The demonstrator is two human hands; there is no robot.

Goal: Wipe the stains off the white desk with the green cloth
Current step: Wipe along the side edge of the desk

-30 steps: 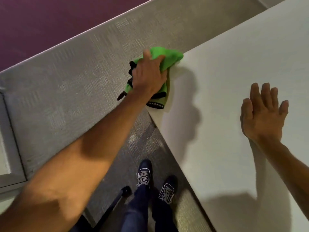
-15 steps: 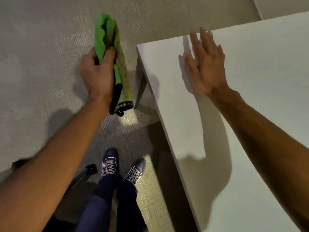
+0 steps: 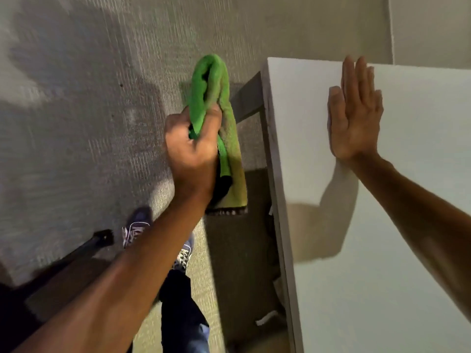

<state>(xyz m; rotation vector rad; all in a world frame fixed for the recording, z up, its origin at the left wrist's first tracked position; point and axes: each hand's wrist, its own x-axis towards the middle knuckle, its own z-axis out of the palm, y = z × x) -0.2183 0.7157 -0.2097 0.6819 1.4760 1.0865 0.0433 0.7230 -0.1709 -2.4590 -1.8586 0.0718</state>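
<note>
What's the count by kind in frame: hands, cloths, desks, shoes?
Hands: 2, left hand gripping the cloth, right hand flat on the desk
Green cloth: 1
White desk: 1
Shoes: 2
Total: 6

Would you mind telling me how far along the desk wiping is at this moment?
Done: the visible part of the white desk shows no stains, only shadows, though not all of it is in frame. In hand: the left hand grips the bunched green cloth off the desk, over the carpet, while the right hand lies flat on the desktop. Left: unclear; perhaps unseen areas.
</note>
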